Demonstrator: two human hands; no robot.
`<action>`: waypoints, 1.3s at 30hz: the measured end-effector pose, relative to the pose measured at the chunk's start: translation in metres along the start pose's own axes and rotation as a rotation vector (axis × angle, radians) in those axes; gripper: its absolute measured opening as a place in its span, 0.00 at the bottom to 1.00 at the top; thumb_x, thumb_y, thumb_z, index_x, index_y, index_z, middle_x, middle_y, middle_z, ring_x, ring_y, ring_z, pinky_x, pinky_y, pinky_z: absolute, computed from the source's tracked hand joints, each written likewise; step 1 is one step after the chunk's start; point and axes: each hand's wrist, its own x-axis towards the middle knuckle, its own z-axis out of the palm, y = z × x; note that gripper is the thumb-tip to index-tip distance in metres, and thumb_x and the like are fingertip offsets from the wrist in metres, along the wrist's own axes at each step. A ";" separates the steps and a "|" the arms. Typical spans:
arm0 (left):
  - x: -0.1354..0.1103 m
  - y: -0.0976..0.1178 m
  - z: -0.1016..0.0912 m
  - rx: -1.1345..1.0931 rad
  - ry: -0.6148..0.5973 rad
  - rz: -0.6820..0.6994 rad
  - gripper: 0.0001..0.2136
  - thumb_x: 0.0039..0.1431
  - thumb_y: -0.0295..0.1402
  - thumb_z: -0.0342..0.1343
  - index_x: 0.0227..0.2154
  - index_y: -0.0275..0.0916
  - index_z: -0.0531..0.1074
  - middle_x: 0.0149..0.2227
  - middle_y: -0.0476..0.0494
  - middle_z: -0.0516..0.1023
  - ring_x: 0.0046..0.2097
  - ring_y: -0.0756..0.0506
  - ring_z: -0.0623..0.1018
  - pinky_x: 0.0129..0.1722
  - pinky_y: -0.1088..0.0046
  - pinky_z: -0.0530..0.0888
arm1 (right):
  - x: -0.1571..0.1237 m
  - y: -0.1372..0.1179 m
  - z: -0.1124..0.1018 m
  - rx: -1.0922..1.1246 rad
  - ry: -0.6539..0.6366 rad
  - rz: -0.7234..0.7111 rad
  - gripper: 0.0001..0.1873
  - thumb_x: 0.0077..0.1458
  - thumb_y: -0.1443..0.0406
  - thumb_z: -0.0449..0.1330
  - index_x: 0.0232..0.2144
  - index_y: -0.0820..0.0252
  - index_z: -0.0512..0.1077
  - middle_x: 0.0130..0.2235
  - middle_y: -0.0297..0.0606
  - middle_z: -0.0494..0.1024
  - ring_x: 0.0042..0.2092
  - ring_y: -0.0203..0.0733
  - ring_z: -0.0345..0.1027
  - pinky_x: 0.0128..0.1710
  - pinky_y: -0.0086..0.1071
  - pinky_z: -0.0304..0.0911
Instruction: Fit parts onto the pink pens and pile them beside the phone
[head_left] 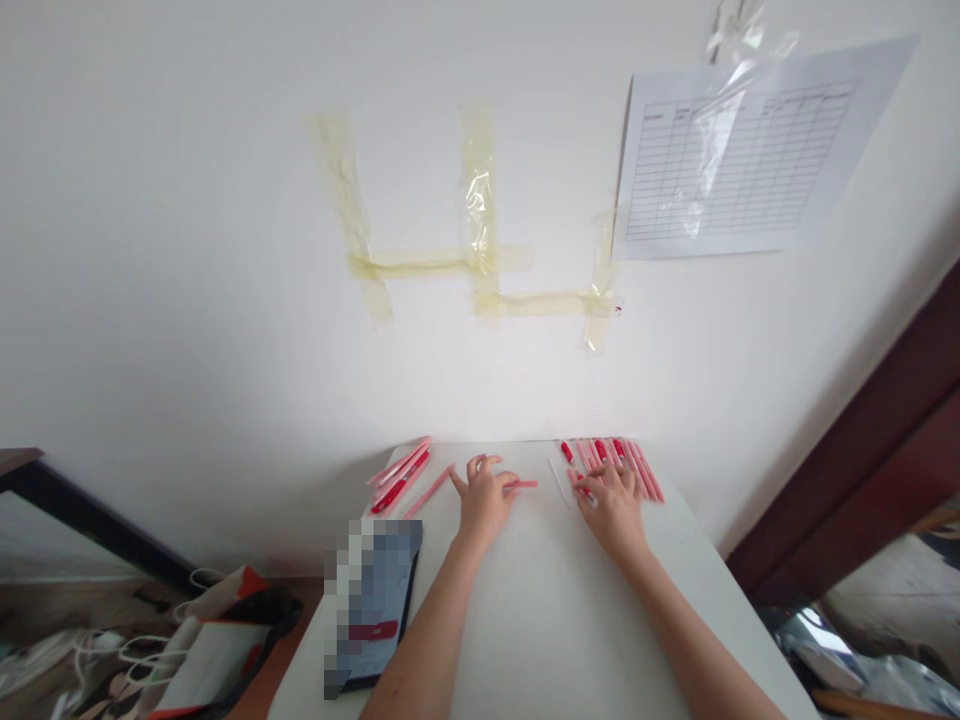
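My left hand point(484, 495) pinches a short pink pen tube point(527, 484) between thumb and fingers, its free end pointing right. On the right, my right hand point(611, 498) bends its fingers down over a small red pen piece point(582, 486) at the tabletop, partly hidden by the fingertips. A thin whitish stick point(558, 479), perhaps a refill, lies between the two hands. Beyond my right hand is a row of pink and red pen parts point(646, 472). A single pink stick point(430, 492) lies left of my left hand, beside a pile of pink and red pens point(401, 480).
A tablet or phone point(379, 600), partly pixelated, lies on the white table's point(540, 620) left side. The table's far edge meets a wall with yellowish tape point(480, 190) and a printed sheet point(739, 165). White cables point(142, 650) and a box are at lower left.
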 end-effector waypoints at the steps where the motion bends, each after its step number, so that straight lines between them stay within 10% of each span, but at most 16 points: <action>1: 0.000 0.000 0.000 0.008 -0.005 -0.003 0.08 0.54 0.35 0.63 0.37 0.55 0.80 0.56 0.48 0.71 0.62 0.36 0.61 0.62 0.30 0.38 | 0.000 -0.001 -0.001 -0.007 -0.007 -0.007 0.07 0.57 0.61 0.61 0.32 0.49 0.80 0.42 0.38 0.75 0.51 0.50 0.59 0.59 0.51 0.46; 39: -0.014 0.042 0.023 -0.006 -0.129 0.276 0.18 0.59 0.42 0.57 0.52 0.67 0.70 0.61 0.48 0.63 0.64 0.36 0.57 0.61 0.29 0.35 | -0.003 -0.007 -0.001 -0.049 -0.047 -0.028 0.07 0.57 0.61 0.60 0.30 0.51 0.78 0.42 0.38 0.76 0.53 0.53 0.59 0.60 0.54 0.42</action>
